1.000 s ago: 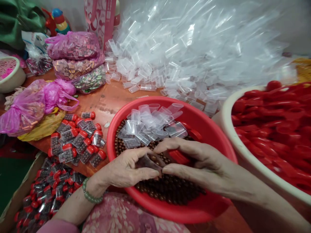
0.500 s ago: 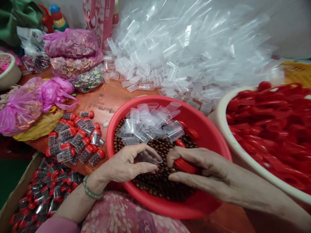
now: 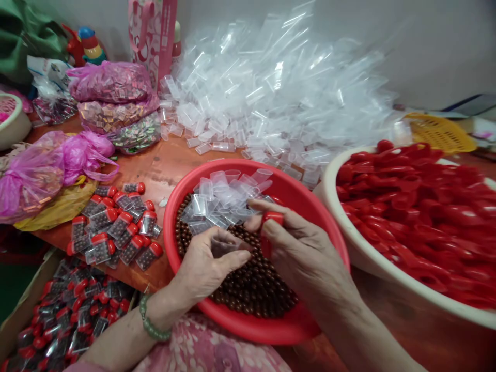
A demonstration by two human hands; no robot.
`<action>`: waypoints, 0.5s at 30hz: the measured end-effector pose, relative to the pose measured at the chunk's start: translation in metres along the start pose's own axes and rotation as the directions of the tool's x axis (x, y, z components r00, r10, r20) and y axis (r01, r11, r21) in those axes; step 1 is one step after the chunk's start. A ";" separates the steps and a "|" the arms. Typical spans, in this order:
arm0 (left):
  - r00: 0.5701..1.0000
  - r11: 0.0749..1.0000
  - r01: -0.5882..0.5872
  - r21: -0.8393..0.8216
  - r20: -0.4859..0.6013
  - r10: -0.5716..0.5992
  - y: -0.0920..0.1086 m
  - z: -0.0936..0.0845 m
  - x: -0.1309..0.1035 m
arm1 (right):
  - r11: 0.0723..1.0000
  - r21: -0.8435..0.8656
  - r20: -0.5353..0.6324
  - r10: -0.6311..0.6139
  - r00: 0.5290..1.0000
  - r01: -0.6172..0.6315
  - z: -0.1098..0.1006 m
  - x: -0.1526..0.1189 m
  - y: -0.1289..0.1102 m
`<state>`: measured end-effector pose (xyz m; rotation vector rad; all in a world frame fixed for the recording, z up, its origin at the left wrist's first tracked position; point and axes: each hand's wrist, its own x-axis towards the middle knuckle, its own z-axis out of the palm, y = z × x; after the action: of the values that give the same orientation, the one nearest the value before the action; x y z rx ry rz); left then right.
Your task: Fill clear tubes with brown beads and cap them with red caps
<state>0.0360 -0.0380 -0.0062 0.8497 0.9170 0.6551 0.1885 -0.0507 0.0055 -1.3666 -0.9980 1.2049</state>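
Note:
My left hand (image 3: 199, 266) is closed around a clear plastic tube (image 3: 228, 245) above the red basin (image 3: 329, 217). My right hand (image 3: 306, 248), a little to the right, grips a red plastic piece (image 3: 273, 217) between thumb and fingers; its full shape is partly hidden. Under both hands lie small round brown beads (image 3: 256, 292) covering the basin's floor. A heap of loose clear tubes (image 3: 217, 190) rests on the beads at the basin's far side.
Filled red-capped containers (image 3: 120, 225) lie left of the basin, with more in a box (image 3: 77, 315) below. A large pile of clear tubes (image 3: 271, 103) stands behind. At right, a white tub (image 3: 329, 181) holds red plastic pieces (image 3: 411, 217). Pink bags (image 3: 112, 82) sit back left.
My right hand has lifted from the beads and turned upward, bringing the red piece up near the clear tubes. My left hand still holds its tube. The view has shifted slightly right.

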 end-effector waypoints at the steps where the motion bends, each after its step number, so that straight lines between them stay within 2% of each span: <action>1: 1.000 1.000 -0.006 -0.023 -0.014 0.006 -0.002 0.003 0.000 | 0.997 0.075 -0.033 -0.007 0.999 0.009 0.003 0.000 0.001; 3: 1.000 0.995 -0.010 -0.098 -0.024 0.008 -0.006 0.009 0.000 | 0.988 0.154 -0.039 0.009 0.999 -0.003 0.008 0.000 0.002; 7: 1.000 0.968 0.000 -0.250 -0.011 -0.002 -0.009 0.009 -0.001 | 0.992 0.121 0.023 0.022 0.999 -0.025 0.003 -0.003 0.002; 11: 0.999 0.990 -0.011 -0.138 -0.037 0.006 -0.007 0.003 -0.002 | 0.993 -0.109 0.036 -0.045 0.998 0.049 -0.013 -0.006 -0.002; 13: 0.998 0.998 -0.041 -0.040 -0.058 0.038 -0.005 0.002 -0.002 | 0.957 -0.276 0.078 -0.071 0.994 0.090 -0.020 -0.005 -0.008; 15: 0.992 0.995 -0.095 0.036 -0.079 0.098 -0.003 0.003 -0.002 | 0.894 -0.409 0.156 -0.130 0.979 0.184 -0.024 -0.004 -0.013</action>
<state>0.0377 -0.0422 -0.0070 0.9060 0.9663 0.7647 0.2123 -0.0563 0.0189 -1.5167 -1.4967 0.9948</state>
